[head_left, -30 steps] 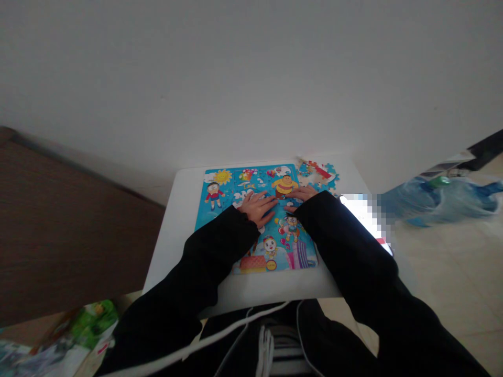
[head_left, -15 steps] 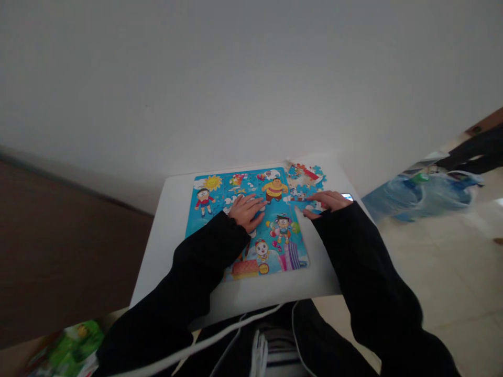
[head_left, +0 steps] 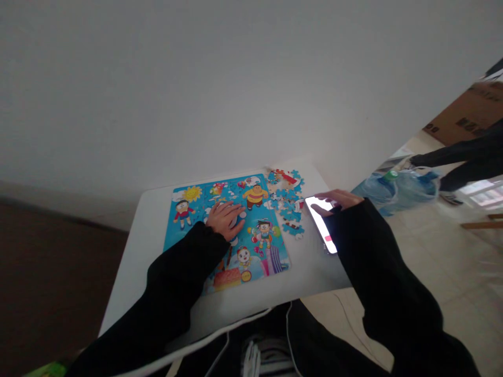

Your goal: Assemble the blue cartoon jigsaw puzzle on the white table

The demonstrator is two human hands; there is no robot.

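On a white table lies a blue cartoon jigsaw puzzle (head_left: 255, 214) in a flat tray. My left hand (head_left: 226, 220) rests flat over the puzzle's middle, fingers stretched out, and covers part of the picture. Several loose jigsaw pieces (head_left: 288, 193) are heaped against the tray's right side. To the right of them is a phone (head_left: 323, 225) with a bright white screen and a pink-red spot near its bottom. Above the phone's upper part hovers or rests my right hand (head_left: 334, 201), fingers apart and not wrapped round it; whether the fingertips touch the screen I cannot tell.
The white table (head_left: 129, 251) stands against a pale wall (head_left: 220, 94). Right of it, large clear-blue water bottles (head_left: 408, 186) stand on the tiled floor, near another person's dark-clothed legs (head_left: 471, 152) and a cardboard box (head_left: 463, 112). A white cable (head_left: 212, 335) crosses my lap.
My right hand has moved right, from the loose pieces to the phone, whose lit screen now shows. The view has turned rightward. My left hand stays on the puzzle.
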